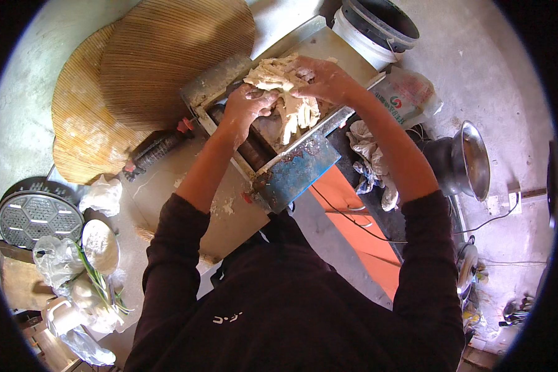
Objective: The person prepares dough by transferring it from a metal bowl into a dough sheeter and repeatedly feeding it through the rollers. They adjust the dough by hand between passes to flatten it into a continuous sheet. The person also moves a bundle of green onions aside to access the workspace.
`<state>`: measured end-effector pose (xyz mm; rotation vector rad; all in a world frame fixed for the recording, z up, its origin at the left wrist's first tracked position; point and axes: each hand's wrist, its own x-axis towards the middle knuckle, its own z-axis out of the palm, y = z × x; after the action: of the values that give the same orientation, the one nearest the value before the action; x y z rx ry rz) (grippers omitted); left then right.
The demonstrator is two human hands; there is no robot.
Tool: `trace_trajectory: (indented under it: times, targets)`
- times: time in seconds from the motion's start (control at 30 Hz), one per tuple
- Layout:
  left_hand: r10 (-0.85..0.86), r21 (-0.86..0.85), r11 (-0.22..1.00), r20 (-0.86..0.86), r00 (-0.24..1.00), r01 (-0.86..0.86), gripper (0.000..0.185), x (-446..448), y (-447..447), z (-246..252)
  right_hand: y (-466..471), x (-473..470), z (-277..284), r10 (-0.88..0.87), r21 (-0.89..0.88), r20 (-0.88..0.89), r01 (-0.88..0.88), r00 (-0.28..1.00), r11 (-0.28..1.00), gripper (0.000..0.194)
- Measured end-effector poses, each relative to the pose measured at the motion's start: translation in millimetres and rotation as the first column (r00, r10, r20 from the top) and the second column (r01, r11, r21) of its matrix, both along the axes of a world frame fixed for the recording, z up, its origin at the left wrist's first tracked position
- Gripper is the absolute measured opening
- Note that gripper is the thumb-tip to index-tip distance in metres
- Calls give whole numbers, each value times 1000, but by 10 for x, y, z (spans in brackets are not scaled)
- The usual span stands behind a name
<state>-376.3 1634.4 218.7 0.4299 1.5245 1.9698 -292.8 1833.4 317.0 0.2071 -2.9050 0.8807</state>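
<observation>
Ragged, pale dough [283, 76] is bunched up over the open top of a dough-rolling machine [302, 160], whose blue side panel is worn and rusty. On the dough's left edge, my left hand [249, 104] grips it with curled fingers. My right hand [325, 81] holds the same mass from the right, its fingers partly sunk in the folds. Torn strips of dough hang down between the two hands. Below my left wrist, a dark metal roller [255, 151] shows inside the machine's frame. Part of the machine's inside is hidden by the hands and dough.
Two round slatted boards [176, 60] lie at the upper left. Near them are a ridged roller [160, 149], a floury bowl [101, 246] and a perforated steamer tray [39, 218]. Buckets [376, 32] stand behind the machine. A plastic bag [407, 95], cloths [372, 158] and a metal basin [474, 160] are at right.
</observation>
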Motion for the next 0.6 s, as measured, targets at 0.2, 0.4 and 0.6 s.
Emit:
trace_trajectory:
  times: [0.2,0.4,0.6]
  targets:
    - [-55,-266,943,-720,692,-202,38,-23,-216,-88,374,-81,-59,-66,-273,106,93,992,958,32]
    - [41,-18,864,-994,106,-502,45,214,-286,323,305,-69,-139,-39,-504,140,105,989,857,36]
    - [124,-120,878,-877,463,-464,54,150,35,149,221,-52,-119,50,-508,168,43,985,860,37]
